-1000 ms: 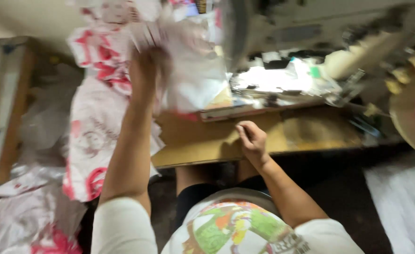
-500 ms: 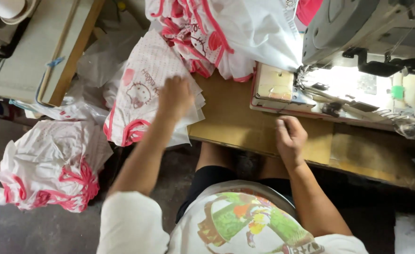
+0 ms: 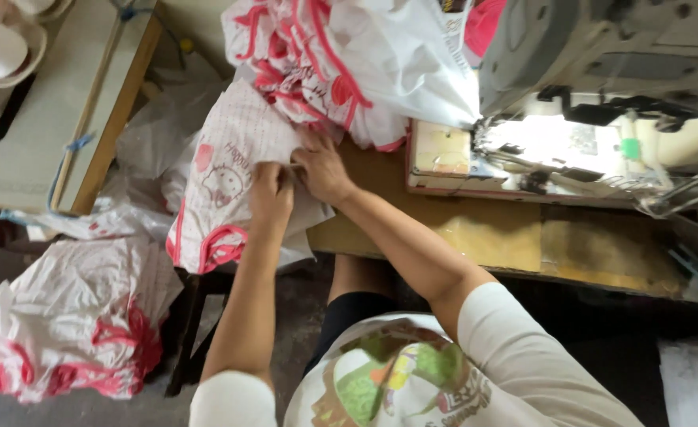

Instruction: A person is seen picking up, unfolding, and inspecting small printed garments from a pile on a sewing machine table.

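My left hand [image 3: 271, 192] and my right hand [image 3: 323, 168] meet on a white cloth piece with pink trim and a cartoon print [image 3: 230, 178] that hangs over the left end of the wooden sewing table [image 3: 475, 233]. Both hands pinch the cloth near its upper right edge. A heap of the same white and pink pieces [image 3: 341, 63] lies just above my hands. The grey sewing machine [image 3: 602, 55] stands to the right, its lamp lighting the needle area [image 3: 550, 142].
A bundle of white and pink cloth [image 3: 72, 316] lies on the floor at lower left. A second pale table [image 3: 56, 103] stands at upper left with clear plastic bags [image 3: 155, 134] beside it. Blue-handled scissors [image 3: 693, 265] rest at the table's right edge.
My right hand moved left from the table's front edge to join my left hand on the printed cloth. The view shifted slightly down and left.
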